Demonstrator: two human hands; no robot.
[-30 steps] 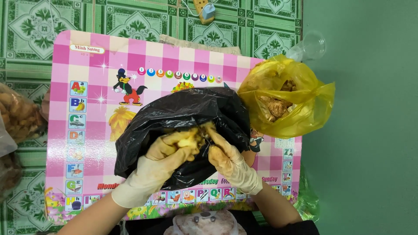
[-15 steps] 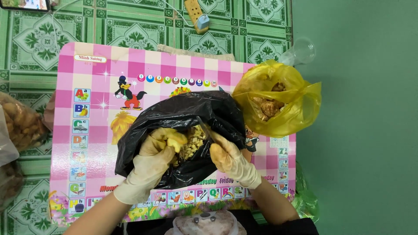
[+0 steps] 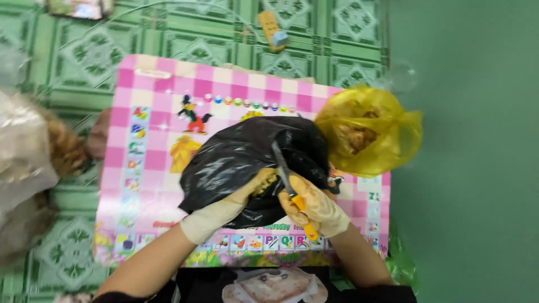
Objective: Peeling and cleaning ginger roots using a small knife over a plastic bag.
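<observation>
Crumpled black plastic bag lies at the middle of a pink checked children's alphabet mat, which sits on green patterned floor tiles. Left hand, in a cream rubber glove, reaches into the bag's mouth from below, fingers curled around a pale yellow lump. Right hand, gloved alike, is closed around the orange handle of a small knife; its grey blade slants up over the bag.

Left fingertips are buried in the folds; the lump is mostly hidden and blurred. A translucent yellow plastic bag with brownish contents touches the black one's right edge. Clear bags at the left are cut off by the frame.

Half a second ago both hands cupped the yellow pieces and no knife showed; now the right one carries it.
</observation>
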